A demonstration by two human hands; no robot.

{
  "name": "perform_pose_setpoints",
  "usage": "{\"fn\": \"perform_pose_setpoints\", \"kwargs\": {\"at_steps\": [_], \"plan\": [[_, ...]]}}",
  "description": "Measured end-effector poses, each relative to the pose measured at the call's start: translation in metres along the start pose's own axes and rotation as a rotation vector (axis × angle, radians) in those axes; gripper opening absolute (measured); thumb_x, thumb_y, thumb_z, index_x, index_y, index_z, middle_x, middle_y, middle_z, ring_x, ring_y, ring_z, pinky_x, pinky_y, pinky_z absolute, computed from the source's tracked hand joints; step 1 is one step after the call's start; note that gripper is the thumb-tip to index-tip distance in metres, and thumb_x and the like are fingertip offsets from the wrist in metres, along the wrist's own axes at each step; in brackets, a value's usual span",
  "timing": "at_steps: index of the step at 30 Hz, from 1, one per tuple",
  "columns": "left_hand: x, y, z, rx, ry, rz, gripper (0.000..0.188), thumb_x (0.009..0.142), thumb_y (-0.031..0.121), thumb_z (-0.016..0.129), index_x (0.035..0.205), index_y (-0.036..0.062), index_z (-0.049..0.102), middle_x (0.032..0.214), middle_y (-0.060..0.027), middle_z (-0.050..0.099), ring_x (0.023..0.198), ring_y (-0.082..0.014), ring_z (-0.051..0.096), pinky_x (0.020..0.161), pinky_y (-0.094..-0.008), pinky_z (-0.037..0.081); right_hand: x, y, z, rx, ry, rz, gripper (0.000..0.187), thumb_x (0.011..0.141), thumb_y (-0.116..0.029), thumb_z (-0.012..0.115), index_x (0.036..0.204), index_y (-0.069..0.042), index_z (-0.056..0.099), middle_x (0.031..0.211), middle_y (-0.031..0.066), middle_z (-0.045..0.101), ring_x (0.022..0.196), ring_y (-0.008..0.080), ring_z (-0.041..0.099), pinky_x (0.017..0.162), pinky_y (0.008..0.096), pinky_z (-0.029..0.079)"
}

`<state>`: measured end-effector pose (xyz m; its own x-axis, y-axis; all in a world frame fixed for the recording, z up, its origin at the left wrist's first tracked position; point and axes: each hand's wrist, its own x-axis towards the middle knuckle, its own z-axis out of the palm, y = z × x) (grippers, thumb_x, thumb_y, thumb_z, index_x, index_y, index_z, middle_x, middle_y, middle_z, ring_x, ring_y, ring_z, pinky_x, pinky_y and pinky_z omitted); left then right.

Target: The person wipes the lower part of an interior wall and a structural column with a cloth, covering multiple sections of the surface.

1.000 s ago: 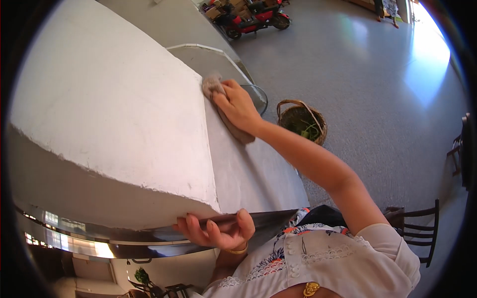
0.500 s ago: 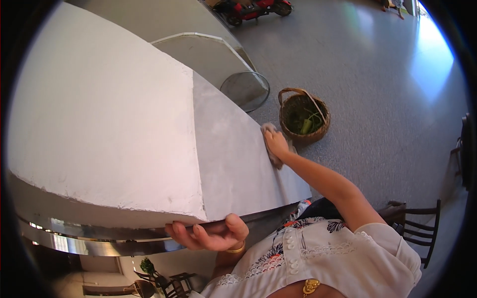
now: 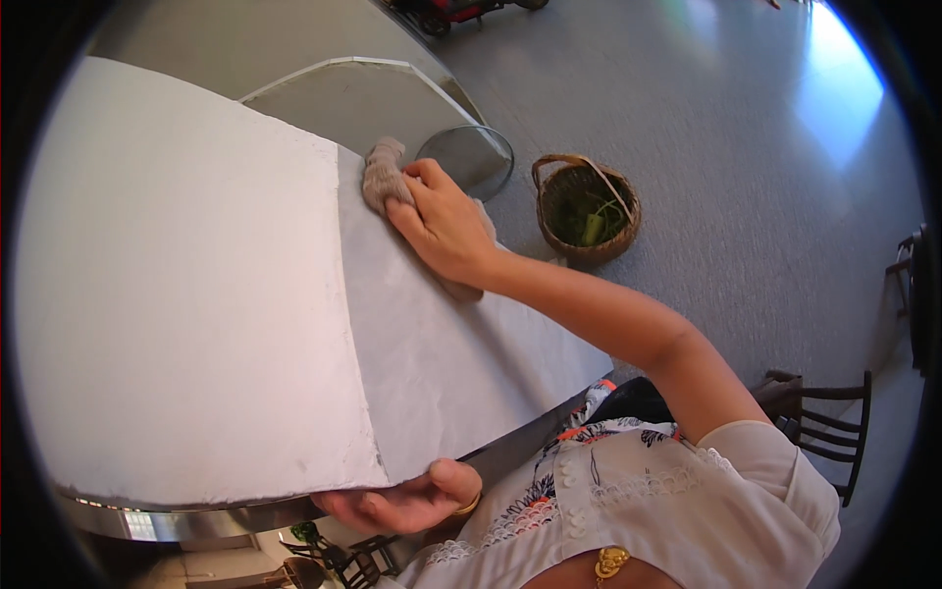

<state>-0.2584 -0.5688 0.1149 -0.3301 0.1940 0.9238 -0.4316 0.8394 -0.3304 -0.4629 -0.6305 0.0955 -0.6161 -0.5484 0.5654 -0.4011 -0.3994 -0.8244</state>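
Observation:
A greyish-brown cloth (image 3: 385, 179) lies against the grey face (image 3: 432, 363) that adjoins a large white slab (image 3: 196, 294). My right hand (image 3: 444, 218) is closed on this cloth near the grey face's far end, with part of the cloth trailing out behind the wrist. At the slab's near edge, my left hand (image 3: 407, 501) rests palm up, its fingers loosely curled and apart, and holds nothing. Some of its fingertips are dim below the edge, so whether they press on the slab is hard to see.
A woven basket (image 3: 589, 211) with green vegetables stands on the grey floor (image 3: 726, 216) to the right. Beside the slab's far end is a round glass-like disc (image 3: 481, 162). A dark chair (image 3: 834, 432) is at the lower right, and a red scooter (image 3: 451, 12) at the top.
My right hand has moved the cloth away from me and leftward along the grey face. My left hand has shifted slightly down in the picture, as has the slab's near edge.

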Motion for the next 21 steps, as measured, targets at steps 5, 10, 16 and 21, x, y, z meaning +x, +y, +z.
{"fn": "perform_pose_setpoints", "kwargs": {"at_steps": [5,10,16,21], "plan": [[0.008,0.004,0.000,0.021,-0.043,-0.022,0.065,0.077,0.029,0.044,0.131,-0.0016,0.026,0.134,-0.0301,0.015,0.126,-0.0455,0.019,0.096,-0.0579,0.028,-0.024,0.068,0.011,-0.020,0.115,0.157,0.029,0.084,-0.027,0.045,0.099,-0.006,0.058,0.104,0.0165,0.051,0.096,0.0328,0.048,0.085,0.0377,0.039],[0.016,0.014,0.006,0.100,0.009,-0.067,0.064,0.077,0.028,0.042,0.130,-0.0042,0.027,0.133,-0.0319,0.015,0.123,-0.0438,0.026,0.095,-0.0567,0.029,-0.107,0.187,-0.003,-0.372,-0.133,0.372,0.031,0.087,-0.022,0.037,0.105,-0.007,0.056,0.109,0.0159,0.050,0.097,0.0324,0.050,0.087,0.0387,0.039],[0.016,0.011,0.006,0.109,0.047,-0.039,0.063,0.076,0.029,0.042,0.130,-0.0032,0.030,0.131,-0.0323,0.020,0.124,-0.0424,0.025,0.095,-0.0552,0.028,-0.195,0.207,-0.025,-0.335,-0.472,0.913,0.038,0.086,-0.026,0.033,0.111,-0.003,0.050,0.110,0.0213,0.054,0.100,0.0377,0.052,0.089,0.0408,0.039],[0.023,0.016,0.011,0.032,0.059,-0.023,0.062,0.077,0.026,0.043,0.130,-0.0035,0.029,0.132,-0.0296,0.023,0.124,-0.0408,0.025,0.097,-0.0537,0.025,-0.145,0.142,-0.035,-0.163,-0.392,0.799,0.040,0.085,-0.030,0.033,0.104,-0.004,0.056,0.106,0.0244,0.055,0.101,0.0366,0.051,0.089,0.0402,0.038]]}}
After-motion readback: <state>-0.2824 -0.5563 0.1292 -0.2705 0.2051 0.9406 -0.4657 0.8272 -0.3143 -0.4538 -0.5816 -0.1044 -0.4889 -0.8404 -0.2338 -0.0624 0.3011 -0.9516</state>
